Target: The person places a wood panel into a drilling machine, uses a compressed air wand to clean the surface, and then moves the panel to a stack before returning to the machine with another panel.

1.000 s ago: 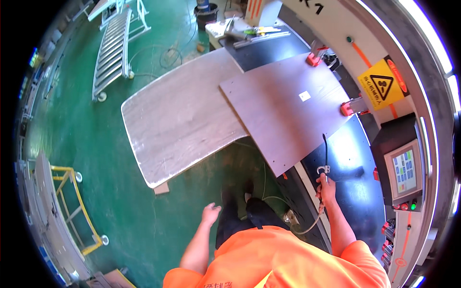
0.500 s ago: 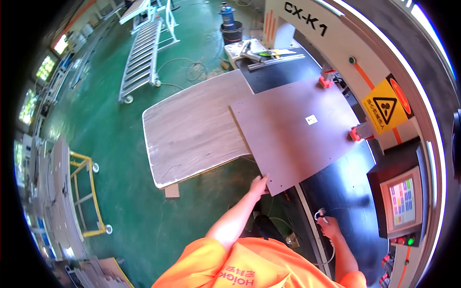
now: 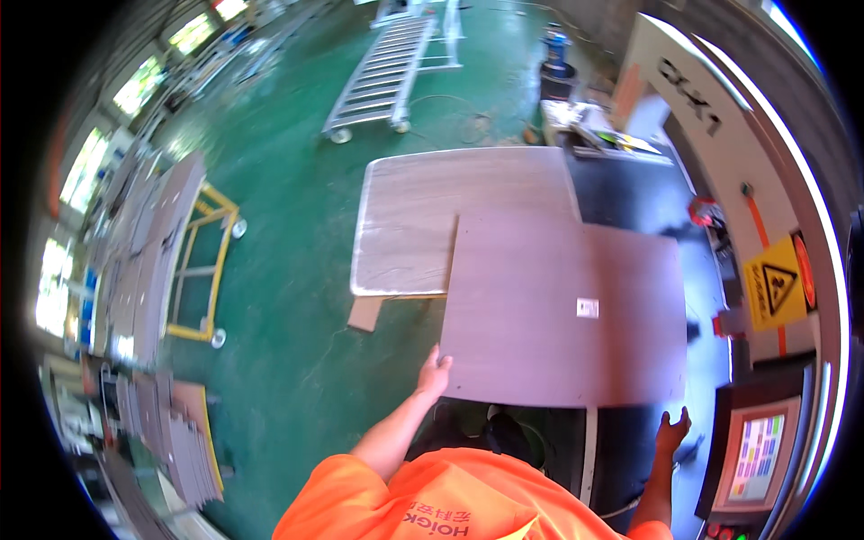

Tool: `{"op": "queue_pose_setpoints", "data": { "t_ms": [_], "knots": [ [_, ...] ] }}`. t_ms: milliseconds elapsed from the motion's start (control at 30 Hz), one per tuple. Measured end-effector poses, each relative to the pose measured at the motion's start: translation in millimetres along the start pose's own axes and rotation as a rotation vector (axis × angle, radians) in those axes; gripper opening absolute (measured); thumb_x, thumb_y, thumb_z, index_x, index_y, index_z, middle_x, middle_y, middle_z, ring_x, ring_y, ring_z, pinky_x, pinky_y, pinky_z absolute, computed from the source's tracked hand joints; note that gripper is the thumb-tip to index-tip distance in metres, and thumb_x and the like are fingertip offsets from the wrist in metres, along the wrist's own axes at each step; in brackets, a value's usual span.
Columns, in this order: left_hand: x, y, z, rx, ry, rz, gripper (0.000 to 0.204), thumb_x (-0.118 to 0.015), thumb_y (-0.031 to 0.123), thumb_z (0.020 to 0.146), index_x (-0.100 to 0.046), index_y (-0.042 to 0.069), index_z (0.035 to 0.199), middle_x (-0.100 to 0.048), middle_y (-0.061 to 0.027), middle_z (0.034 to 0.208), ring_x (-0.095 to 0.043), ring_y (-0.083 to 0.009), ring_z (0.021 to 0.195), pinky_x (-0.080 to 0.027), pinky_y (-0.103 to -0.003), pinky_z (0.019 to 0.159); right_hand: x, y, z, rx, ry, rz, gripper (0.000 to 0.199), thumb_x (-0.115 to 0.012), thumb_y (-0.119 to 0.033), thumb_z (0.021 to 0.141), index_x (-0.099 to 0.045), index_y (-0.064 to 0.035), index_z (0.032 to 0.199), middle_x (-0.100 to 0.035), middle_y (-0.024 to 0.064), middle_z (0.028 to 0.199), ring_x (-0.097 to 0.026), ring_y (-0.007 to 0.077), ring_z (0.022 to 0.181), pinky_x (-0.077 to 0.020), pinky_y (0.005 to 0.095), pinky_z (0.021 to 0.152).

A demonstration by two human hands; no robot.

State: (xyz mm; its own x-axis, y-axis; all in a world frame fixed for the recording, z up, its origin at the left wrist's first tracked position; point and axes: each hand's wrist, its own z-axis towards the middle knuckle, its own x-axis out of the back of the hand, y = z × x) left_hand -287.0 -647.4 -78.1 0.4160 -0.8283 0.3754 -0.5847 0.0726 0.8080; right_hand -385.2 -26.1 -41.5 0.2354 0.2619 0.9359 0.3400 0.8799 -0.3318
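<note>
A large flat grey-brown panel [image 3: 531,306] with a small white label [image 3: 587,309] lies in front of me. It partly covers a table with a brownish, plastic-wrapped top [image 3: 468,180] and the machine's black bed [image 3: 621,193]. My left hand [image 3: 435,371] is closed on the panel's left edge by the near corner, thumb on top. Just off the near right corner, my right hand [image 3: 673,430] is raised with thumb and fingers apart, holding nothing. A thin hose [image 3: 621,510] lies by my right forearm; the tool at its end is hard to make out.
The machine frame [image 3: 720,99] arches along the right, with red clamps [image 3: 705,212] and a control screen [image 3: 758,457]. At left stand a yellow-framed trolley [image 3: 216,270] and stacked panels [image 3: 171,423]. A wheeled step ladder [image 3: 382,76] and a blue canister [image 3: 555,45] stand far off.
The panel has shifted away from the red clamps and turned squarer to me. My right hand has let go of the hose tool and moved to the panel's corner. The view has swung left.
</note>
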Motion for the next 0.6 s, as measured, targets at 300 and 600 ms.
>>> {"op": "queue_pose_setpoints", "data": {
  "t_ms": [300,600],
  "knots": [
    [264.3,-71.4,-172.0,0.082,0.32,0.131,0.051,-0.061,0.033,0.09,-0.053,0.001,0.13,-0.061,-0.0209,0.122,-0.06,-0.0307,0.112,-0.046,-0.036,0.097,-71.3,-229.3,-35.1,0.345,-0.09,0.129,0.048,-0.059,-0.027,0.089,-0.054,0.0068,0.123,-0.057,0.0232,0.118,-0.051,0.0372,0.109,-0.0387,0.0427,0.099],
    [414.7,-266.2,-416.6,0.267,0.889,0.061,0.044,-0.064,0.035,0.085,-0.06,0.008,0.119,-0.069,-0.0149,0.101,-0.067,-0.031,0.091,-0.053,-0.042,0.077,-26.6,-420.3,-310.2,0.6,-0.224,0.5,0.043,-0.057,-0.024,0.091,-0.057,0.0105,0.116,-0.062,0.02,0.11,-0.053,0.0316,0.1,-0.041,0.04,0.093]
  ]
}}
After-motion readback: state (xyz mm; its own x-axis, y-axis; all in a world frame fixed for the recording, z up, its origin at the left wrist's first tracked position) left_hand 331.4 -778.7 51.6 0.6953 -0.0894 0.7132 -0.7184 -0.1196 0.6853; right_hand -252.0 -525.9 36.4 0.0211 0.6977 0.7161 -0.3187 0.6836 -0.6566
